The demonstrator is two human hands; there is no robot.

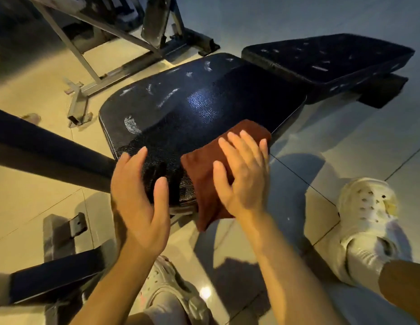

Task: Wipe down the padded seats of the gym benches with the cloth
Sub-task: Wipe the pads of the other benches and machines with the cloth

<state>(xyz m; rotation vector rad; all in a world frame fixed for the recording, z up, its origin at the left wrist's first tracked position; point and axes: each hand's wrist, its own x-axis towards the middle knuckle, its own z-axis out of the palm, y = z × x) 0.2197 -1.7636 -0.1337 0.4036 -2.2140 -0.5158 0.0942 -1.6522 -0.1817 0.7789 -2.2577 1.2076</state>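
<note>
The right hand [243, 172] is pressing flat, fingers straight, on the cloth [211, 179], which is draping over the seat [192, 109] edge at five o'clock. The left hand [138, 191] is lying released, touching the seat's near end at seven. The cloth looks soft and light, best pushed under a flat palm.

The floor [286, 24] is laid in large glossy tiles with thin dark joints, cool bluish-grey at the far right and warm yellow at the left and near side, where a small bright glare of light shows. A grey metal equipment frame [115, 50] with worn paint stands at the far left, its foot resting flat on the tiles. Dark shadows fall across the nearer tiles.
</note>
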